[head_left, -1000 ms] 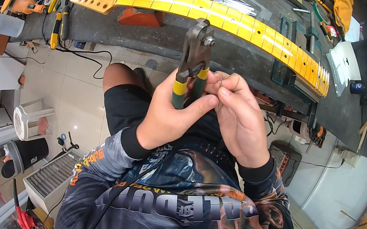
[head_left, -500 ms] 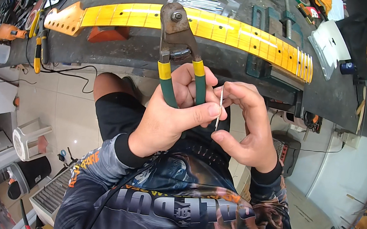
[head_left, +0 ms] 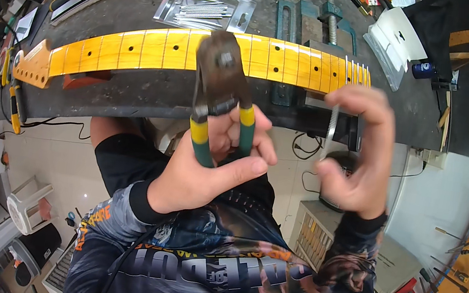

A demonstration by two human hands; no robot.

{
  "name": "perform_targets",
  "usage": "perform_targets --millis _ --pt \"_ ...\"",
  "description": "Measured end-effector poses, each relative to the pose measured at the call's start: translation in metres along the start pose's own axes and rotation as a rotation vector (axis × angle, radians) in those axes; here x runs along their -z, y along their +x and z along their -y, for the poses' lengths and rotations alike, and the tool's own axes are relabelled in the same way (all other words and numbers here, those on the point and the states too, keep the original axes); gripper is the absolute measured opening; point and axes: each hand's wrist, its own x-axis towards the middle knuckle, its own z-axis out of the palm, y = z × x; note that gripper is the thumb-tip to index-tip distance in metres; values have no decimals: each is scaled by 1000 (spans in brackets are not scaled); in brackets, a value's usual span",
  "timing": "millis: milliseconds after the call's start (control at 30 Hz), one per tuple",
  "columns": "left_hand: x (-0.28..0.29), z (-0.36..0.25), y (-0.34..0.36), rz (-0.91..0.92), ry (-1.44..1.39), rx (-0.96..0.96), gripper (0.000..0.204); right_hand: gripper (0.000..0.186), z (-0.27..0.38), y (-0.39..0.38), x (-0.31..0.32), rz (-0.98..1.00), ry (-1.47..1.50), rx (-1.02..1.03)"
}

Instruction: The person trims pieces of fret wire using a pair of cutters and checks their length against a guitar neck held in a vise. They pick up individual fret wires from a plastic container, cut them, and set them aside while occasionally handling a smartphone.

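My left hand (head_left: 206,172) grips a pair of end-cutting pliers (head_left: 221,93) by their green and yellow handles, jaws pointing up toward the bench. My right hand (head_left: 358,153) pinches a short thin metal strip (head_left: 330,133) between thumb and fingers, held upright and apart from the pliers. Beyond both hands a yellow guitar neck (head_left: 158,50) lies across the dark workbench (head_left: 151,94), with several metal strips standing in the slots at its right end (head_left: 356,73).
A clear tray of metal strips (head_left: 203,8) lies behind the neck. A green vise (head_left: 307,27) holds the neck near the middle. Tools crowd the bench's left and far edges. A white plastic piece (head_left: 393,40) sits at right. Tiled floor and red tools lie below.
My hands have come apart: the right hand moved right with the metal strip, the left stayed with the pliers. The view shifted so the neck sits lower and closer.
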Motion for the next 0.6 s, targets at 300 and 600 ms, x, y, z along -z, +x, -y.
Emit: perform_targets --millis 300,600 --pt "60 32 25 487 830 116 64 65 -29 43 56 197 -335 -127" --pt "94 99 42 569 1126 18 55 66 -36 52 51 293 -356 -204"
